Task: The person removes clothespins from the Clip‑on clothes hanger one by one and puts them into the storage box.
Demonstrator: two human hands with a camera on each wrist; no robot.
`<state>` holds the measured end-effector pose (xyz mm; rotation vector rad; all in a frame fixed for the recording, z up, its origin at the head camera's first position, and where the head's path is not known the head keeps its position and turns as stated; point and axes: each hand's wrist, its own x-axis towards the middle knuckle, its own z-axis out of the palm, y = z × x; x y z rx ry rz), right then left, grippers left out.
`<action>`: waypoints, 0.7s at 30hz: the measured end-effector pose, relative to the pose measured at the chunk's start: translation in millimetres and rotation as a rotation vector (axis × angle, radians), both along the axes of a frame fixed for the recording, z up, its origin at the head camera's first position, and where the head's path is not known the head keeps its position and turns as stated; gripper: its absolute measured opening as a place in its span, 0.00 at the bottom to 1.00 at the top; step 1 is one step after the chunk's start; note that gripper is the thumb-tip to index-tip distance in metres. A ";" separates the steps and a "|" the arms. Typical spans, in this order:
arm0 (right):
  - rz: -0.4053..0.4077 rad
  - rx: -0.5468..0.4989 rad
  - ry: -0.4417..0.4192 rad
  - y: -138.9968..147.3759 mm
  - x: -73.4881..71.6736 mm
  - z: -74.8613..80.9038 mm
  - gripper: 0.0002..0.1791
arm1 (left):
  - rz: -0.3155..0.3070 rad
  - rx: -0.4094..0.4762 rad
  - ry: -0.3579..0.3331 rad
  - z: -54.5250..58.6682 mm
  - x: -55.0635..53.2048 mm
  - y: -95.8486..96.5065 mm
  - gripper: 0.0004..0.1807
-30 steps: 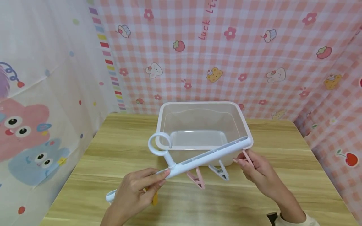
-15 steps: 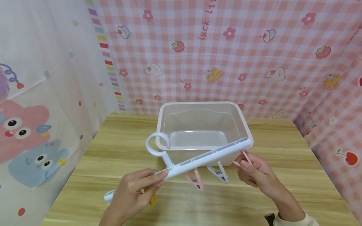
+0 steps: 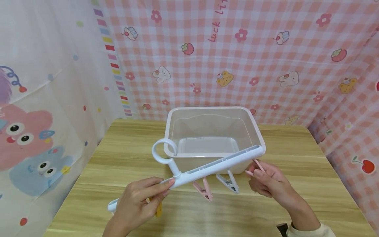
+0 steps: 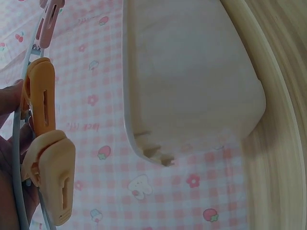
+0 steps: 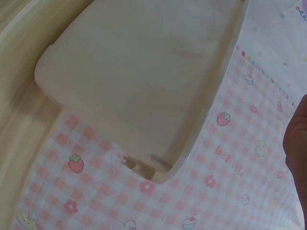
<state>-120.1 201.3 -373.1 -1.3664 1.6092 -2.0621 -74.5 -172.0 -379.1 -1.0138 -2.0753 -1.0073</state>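
Note:
A light blue clip hanger [image 3: 219, 166] with a ring-shaped hook [image 3: 157, 157] is held slanting in front of the bin, its right end higher. My left hand [image 3: 137, 200] grips its bar just left of the hook. At the right end, my right hand [image 3: 273, 184] pinches a pink clip [image 3: 259, 165] under the bar. Between the hands hang another pink clip [image 3: 204, 189] and a grey-blue clip [image 3: 229, 182]. A yellow-orange clip [image 4: 44, 98] sits by my left fingers, with a beige clip [image 4: 57, 179] beside it in the left wrist view.
A translucent plastic bin [image 3: 169, 128] stands on the wooden table [image 3: 133, 144], close behind the hanger. Patterned cloth [image 3: 207, 65] hangs at the back and sides. A dark object [image 3: 282, 228] shows by the right sleeve.
The hanger has shifted slightly left and down with my left hand. My right hand keeps its pinch on the pink clip, its lower fingers now a little lower.

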 end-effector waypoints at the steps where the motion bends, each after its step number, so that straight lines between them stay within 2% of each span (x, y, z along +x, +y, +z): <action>1: -0.014 0.006 0.014 -0.2 0.2 0.3 0.26 | -0.004 0.002 0.000 0.1 0.1 0.1 0.14; 7: -0.125 0.059 0.055 -3.3 4.5 5.4 0.30 | -0.012 -0.002 0.008 0.1 -0.3 -0.8 0.14; 10: -0.252 0.147 0.060 -4.8 8.6 8.7 0.27 | 0.000 -0.011 0.012 0.2 -0.4 -2.0 0.14; 14: -0.437 0.281 0.084 -7.4 13.6 11.7 0.19 | 0.014 -0.021 0.012 0.3 0.4 -3.2 0.15; 21: -0.744 0.437 0.298 -13.2 17.4 15.3 0.10 | 0.034 -0.025 0.002 0.6 3.3 -4.1 0.15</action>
